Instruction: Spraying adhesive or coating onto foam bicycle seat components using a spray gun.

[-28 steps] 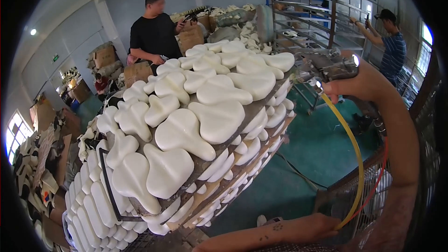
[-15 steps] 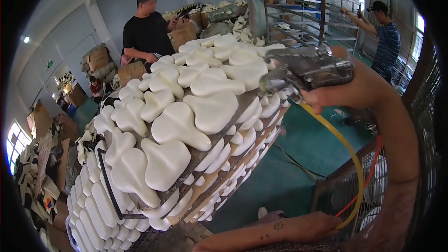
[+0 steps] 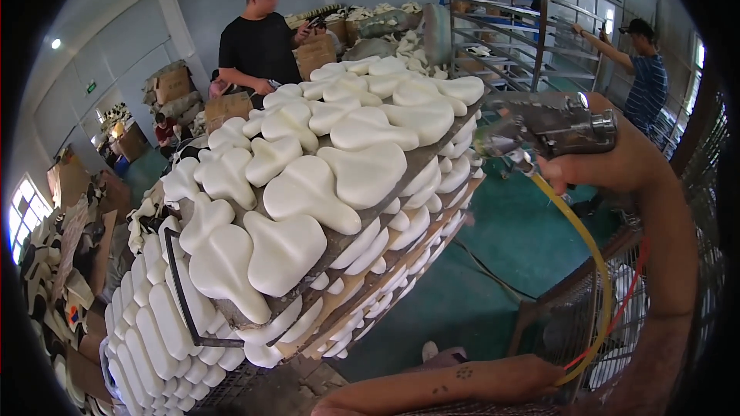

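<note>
Lowered right hand (image 3: 617, 158) clenched round metal spray gun (image 3: 551, 129), beside smooth white foam saddles (image 3: 362, 173).

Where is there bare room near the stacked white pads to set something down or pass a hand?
The green floor between the stacked boards and the wire cage is bare. The top board is packed with white pads. The right hand holds a spray gun beside the stack.

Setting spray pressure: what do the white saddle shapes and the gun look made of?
White saddle shapes: probably moulded foam or soft plastic; matte, smooth, rounded, no gloss. Spray gun in the right hand: metal, grey and glinting, dulled by residue. Its yellow hose: glossy flexible plastic.
</note>
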### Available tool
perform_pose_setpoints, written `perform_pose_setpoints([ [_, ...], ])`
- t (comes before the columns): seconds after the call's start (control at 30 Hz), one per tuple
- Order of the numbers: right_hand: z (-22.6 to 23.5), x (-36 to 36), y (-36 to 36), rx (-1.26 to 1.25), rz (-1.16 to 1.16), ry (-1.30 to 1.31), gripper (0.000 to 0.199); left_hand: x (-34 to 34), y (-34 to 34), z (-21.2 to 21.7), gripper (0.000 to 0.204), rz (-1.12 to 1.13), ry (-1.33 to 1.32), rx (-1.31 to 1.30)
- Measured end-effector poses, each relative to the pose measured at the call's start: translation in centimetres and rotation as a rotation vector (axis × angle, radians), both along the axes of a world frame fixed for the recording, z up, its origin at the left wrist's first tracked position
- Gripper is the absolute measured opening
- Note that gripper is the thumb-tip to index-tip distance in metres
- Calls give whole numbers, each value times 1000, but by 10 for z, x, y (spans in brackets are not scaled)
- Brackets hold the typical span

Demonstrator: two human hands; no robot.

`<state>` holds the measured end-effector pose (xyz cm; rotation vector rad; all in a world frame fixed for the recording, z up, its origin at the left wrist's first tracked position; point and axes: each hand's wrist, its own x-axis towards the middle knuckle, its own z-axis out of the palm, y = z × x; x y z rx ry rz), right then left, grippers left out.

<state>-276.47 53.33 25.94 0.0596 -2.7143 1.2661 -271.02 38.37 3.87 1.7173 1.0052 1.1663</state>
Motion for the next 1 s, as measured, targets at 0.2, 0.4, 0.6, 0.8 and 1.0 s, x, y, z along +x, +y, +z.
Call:
perform_pose_setpoints([
  [0.2,-2,13,-3,-68,-4,59,42,7,-4,-7,18,1,32,15],
  [0.4,-5,23,8,-46,-166,36,46,5,-7,-9,19,-14,-14,34],
  [0.6,-10,3,3,-36,77,54,34,5,5,-13,19,-55,41,-19],
  [0.8,-3,-8,27,8,55,51,30,-17,25,-11,20,-51,31,68],
  [1.0,-2,-58,86,-12,-51,1,46,-53,61,-13,18,-72,4,-1],
])
